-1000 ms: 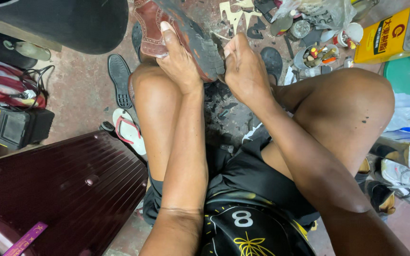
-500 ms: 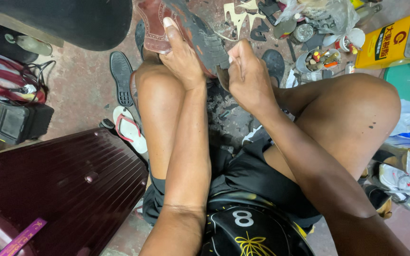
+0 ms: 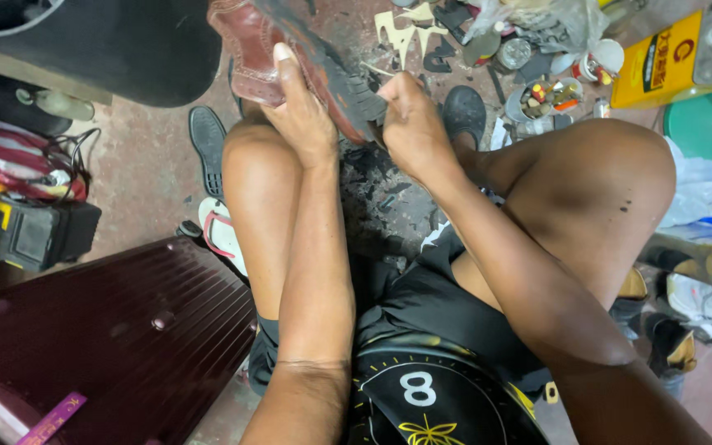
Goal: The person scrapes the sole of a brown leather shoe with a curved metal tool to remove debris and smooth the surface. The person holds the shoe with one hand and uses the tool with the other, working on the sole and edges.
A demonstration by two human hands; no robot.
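1. The left hand [image 3: 302, 115] has its grip closed round a reddish-brown leather shoe [image 3: 249, 41], held sole-up over the left knee.
2. The right hand [image 3: 414, 128] is closed in a fist against the black sole [image 3: 348, 86] near the heel; it seems to pinch a thin tool, though I cannot tell which (too small to see).
3. By my reckoning the sole work is under way, not finished: dark scraps litter the floor [image 3: 150, 165] below, and a yellow can [image 3: 661, 62] stands off beside the right knee.
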